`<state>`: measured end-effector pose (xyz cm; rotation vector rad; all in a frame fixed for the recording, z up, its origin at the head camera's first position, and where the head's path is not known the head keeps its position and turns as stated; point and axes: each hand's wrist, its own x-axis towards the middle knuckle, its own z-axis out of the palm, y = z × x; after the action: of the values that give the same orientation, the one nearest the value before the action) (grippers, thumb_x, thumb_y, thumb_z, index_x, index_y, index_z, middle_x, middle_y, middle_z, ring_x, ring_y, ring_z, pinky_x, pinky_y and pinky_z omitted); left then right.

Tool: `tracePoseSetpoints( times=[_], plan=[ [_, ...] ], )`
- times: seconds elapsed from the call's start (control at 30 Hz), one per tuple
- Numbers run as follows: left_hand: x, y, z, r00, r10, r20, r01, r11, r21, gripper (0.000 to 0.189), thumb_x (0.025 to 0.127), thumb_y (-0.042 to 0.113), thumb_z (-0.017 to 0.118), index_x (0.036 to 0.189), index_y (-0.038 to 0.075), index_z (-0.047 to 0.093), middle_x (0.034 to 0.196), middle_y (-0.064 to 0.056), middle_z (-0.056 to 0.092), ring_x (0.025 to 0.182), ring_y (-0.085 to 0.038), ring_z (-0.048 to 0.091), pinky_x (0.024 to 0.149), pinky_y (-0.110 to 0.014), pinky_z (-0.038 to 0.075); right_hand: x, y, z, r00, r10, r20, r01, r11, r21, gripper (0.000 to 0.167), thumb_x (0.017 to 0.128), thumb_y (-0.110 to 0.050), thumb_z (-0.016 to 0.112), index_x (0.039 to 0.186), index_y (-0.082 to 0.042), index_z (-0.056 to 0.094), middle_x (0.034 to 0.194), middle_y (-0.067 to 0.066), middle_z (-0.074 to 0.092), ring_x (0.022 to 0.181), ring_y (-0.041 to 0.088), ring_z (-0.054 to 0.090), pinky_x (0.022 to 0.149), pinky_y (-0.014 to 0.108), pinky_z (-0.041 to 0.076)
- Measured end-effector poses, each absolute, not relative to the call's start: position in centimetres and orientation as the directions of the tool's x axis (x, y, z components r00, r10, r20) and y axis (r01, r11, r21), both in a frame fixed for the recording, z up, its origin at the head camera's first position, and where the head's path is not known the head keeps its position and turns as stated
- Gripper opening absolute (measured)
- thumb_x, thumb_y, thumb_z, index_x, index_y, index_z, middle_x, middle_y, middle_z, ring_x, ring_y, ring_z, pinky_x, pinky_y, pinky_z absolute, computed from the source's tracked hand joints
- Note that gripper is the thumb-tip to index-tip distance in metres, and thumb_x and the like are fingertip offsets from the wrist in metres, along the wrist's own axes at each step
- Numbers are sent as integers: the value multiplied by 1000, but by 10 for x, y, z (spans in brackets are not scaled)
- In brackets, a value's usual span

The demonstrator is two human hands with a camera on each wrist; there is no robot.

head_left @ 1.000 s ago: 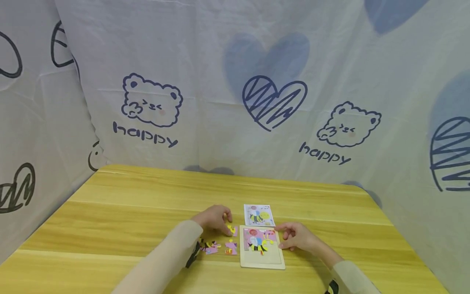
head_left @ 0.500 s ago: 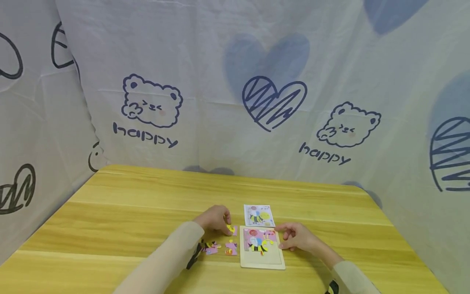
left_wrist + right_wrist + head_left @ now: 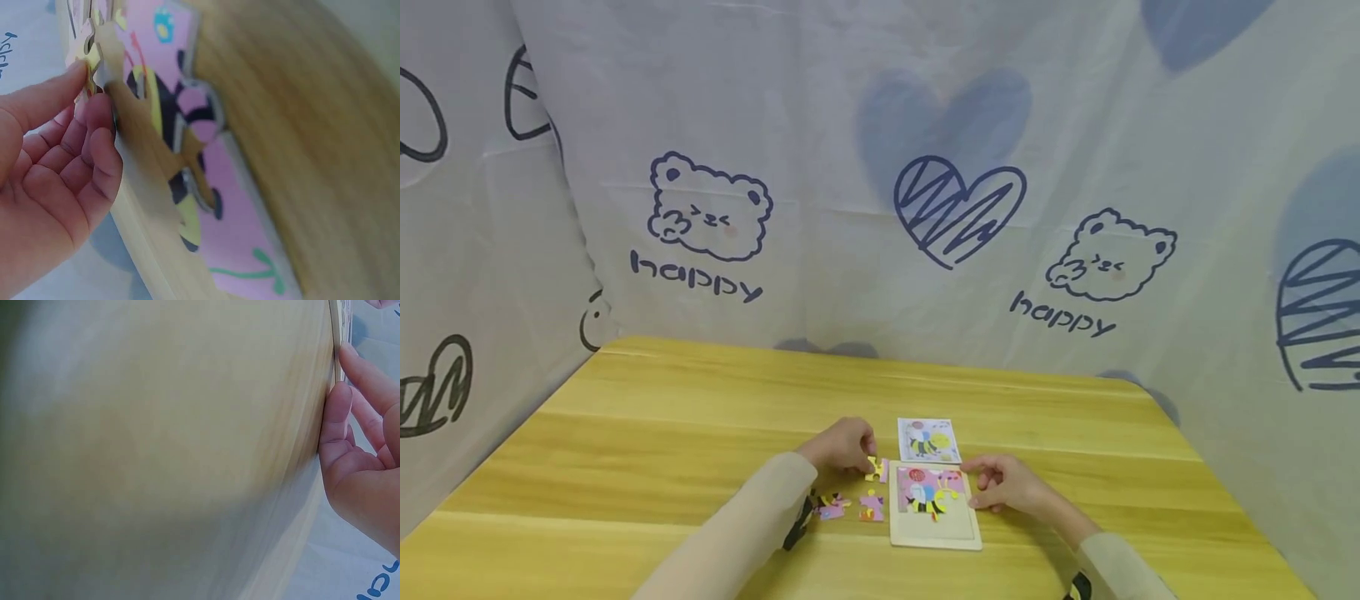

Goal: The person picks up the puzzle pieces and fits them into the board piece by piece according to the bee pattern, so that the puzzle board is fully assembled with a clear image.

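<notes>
In the head view, my left hand (image 3: pixel 842 444) pinches a yellow and pink jigsaw piece (image 3: pixel 877 470) between thumb and fingers, just left of the wooden puzzle tray (image 3: pixel 936 540). The left wrist view shows that piece (image 3: pixel 92 61) at the thumb tip, its lower part hidden by the fingers. Inside the tray, joined pieces form part of a bee picture (image 3: pixel 928 492) across the upper portion; bare wood shows below. My right hand (image 3: pixel 1009 483) rests at the tray's right side, with fingertips touching its edge and the other fingers bent loosely.
Loose jigsaw pieces lie left of the tray, one pink piece (image 3: pixel 872 507) close by and others (image 3: pixel 831 507) near the left sleeve. A printed bee picture card (image 3: pixel 928 440) lies just beyond the tray. A patterned cloth (image 3: pixel 842 250) hangs behind the wooden table (image 3: pixel 700 383).
My left hand has turned the yellow and pink jigsaw piece and shifted it slightly right, towards the tray; more of its yellow shows. The right hand and tray stay in place.
</notes>
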<state>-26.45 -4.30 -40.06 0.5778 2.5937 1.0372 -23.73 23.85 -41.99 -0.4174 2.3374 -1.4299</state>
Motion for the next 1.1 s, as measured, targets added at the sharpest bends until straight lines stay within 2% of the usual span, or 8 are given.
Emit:
tracePoseSetpoints(
  times=[0.23,0.53,0.73,0.93,1.1],
  plan=[
    [-266,-40,-399,-880,469,-77,267,622,736,15,77,-7,62,70,2,54,61,-3,53,50,-11,49,46,-21,41,-238,240,-422,-892,-425,-155,-60,451,-890,48,72,2,70,115,11,50,75,5,47,60,13,42,48,19,40],
    [-271,-38,-389,-869,493,45,372,590,717,6,77,-7,62,74,-3,58,63,-2,53,53,-11,48,51,-21,43,-237,240,-422,-893,-424,-149,-70,457,-887,48,72,2,70,115,11,50,75,5,47,60,14,42,48,20,40],
    [-271,-30,-383,-885,462,60,347,570,745,5,79,-4,62,78,-2,57,67,-2,50,58,-11,46,52,-20,41,-237,239,-420,-890,-431,-148,-66,445,-893,48,72,3,70,115,12,50,75,5,47,61,14,42,48,19,40],
    [-270,-19,-382,-880,470,66,337,521,784,3,79,-5,61,79,-5,57,65,-1,48,56,-10,44,50,-19,40,-237,239,-420,-891,-428,-152,-65,451,-890,48,72,1,71,114,11,51,75,5,47,60,14,41,48,21,40],
    [-269,-8,-386,-872,484,71,338,492,802,5,78,-6,61,75,-4,57,61,0,47,52,-9,44,47,-17,39,-238,239,-420,-894,-421,-152,-64,457,-887,48,71,0,72,114,11,52,75,5,47,59,14,41,48,21,40]
  ],
)
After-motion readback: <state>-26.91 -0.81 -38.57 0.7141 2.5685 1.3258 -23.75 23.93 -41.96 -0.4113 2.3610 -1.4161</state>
